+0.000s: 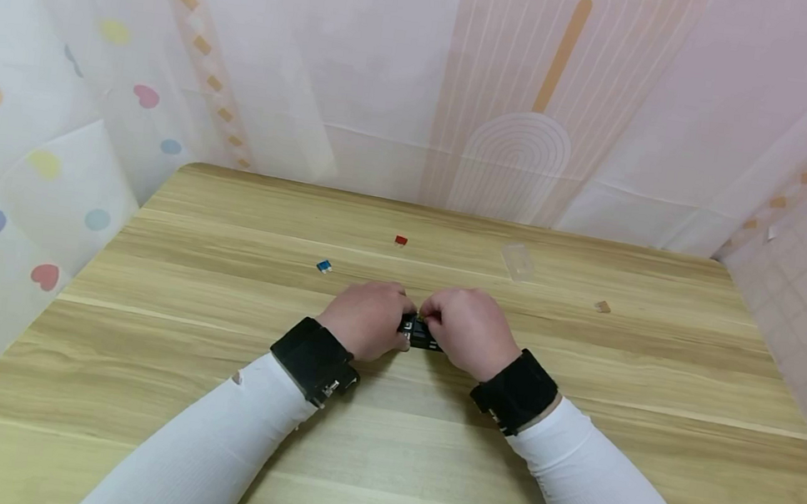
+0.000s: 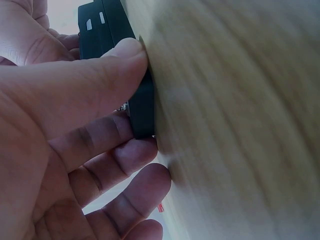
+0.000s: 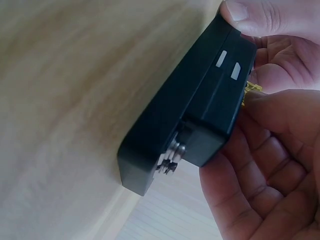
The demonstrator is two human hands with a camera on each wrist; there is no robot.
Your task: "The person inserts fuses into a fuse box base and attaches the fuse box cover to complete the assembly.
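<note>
Matt black plastic box, wood-grain table

My left grip and right grip meet at the middle of the tabletop, left of and right of the box, which rests on the tabletop between them. Behind my left grip and a little to its left lies one fuse; farther back, near the midline, lies a second fuse. Behind my right grip lies a lid, and to the right of that grip a third fuse.
</note>
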